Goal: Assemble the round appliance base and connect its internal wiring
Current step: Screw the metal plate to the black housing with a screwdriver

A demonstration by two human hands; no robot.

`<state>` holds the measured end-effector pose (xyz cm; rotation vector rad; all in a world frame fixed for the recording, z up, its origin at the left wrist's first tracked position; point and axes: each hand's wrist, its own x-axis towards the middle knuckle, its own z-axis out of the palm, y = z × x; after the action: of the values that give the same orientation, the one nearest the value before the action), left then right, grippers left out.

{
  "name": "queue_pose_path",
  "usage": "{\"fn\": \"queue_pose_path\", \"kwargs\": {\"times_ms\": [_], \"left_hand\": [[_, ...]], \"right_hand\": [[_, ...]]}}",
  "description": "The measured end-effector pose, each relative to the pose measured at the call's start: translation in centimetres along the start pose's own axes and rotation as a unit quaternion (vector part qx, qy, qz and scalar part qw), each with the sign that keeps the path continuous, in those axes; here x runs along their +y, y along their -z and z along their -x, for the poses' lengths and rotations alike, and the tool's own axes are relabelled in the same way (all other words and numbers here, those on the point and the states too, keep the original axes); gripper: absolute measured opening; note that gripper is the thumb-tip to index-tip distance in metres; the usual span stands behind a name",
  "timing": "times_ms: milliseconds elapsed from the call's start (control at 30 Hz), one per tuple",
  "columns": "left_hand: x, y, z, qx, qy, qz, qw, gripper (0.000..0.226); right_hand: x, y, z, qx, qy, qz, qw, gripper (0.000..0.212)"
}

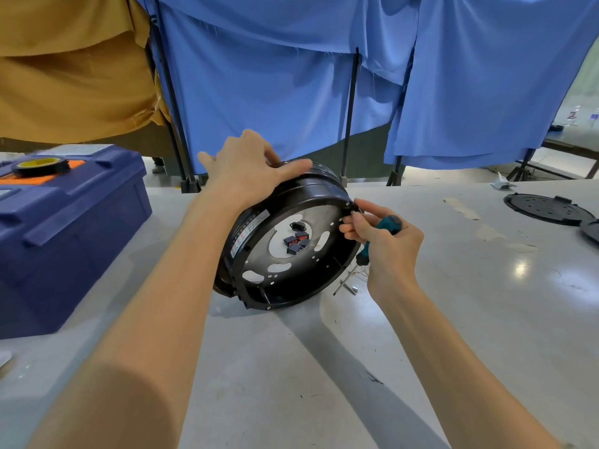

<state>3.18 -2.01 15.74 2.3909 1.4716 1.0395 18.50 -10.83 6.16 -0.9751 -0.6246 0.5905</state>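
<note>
The round black appliance base (pixel 259 280) stands tilted on its edge on the grey table, its open side toward me. Through its central opening I see small dark connector blocks (pixel 296 243) lying on the table behind. My left hand (pixel 249 166) grips the top of the rim, thumb over the edge. At the right side of the rim my right hand (pixel 382 241) pinches a small part between fingertips and holds a green-handled screwdriver (pixel 387 225) in the palm. A label strip (pixel 248 233) runs along the left of the rim.
A blue toolbox (pixel 64 234) with a roll of tape (pixel 40 165) on its lid stands at the left. Black round plates (pixel 547 209) lie at the far right of the table. A small metal tool (pixel 345 285) lies just right of the base. Blue and tan cloths hang behind.
</note>
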Motion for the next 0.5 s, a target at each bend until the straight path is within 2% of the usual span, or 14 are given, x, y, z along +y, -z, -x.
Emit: {"fn": "queue_pose_path", "kwargs": {"times_ms": [100, 167, 300, 367, 433, 500], "left_hand": [[-0.6, -0.3, 0.8, -0.026, 0.007, 0.124, 0.992, 0.039], [-0.5, -0.8, 0.9, -0.032, 0.001, 0.154, 0.988, 0.033], [0.3, -1.7, 0.2, -0.075, -0.025, 0.180, 0.981, 0.044], [0.2, -1.5, 0.3, -0.084, -0.039, 0.221, 0.971, 0.033], [-0.6, -0.9, 0.8, -0.100, -0.044, 0.251, 0.962, 0.033], [-1.7, -0.6, 1.5, -0.143, -0.043, 0.243, 0.959, 0.029]], "right_hand": [[-0.3, 0.2, 0.3, 0.007, 0.015, 0.026, 1.000, 0.024], [-0.3, 0.0, 1.1, -0.028, 0.057, 0.063, 0.996, 0.031], [-0.5, -1.3, 2.4, -0.116, 0.123, 0.102, 0.980, 0.040], [-0.8, -1.6, 2.1, -0.099, 0.123, 0.104, 0.982, 0.039], [-1.1, -1.3, 1.5, -0.067, 0.109, 0.096, 0.987, 0.039], [-1.3, -0.8, 0.7, -0.039, 0.092, 0.083, 0.992, 0.036]]}}
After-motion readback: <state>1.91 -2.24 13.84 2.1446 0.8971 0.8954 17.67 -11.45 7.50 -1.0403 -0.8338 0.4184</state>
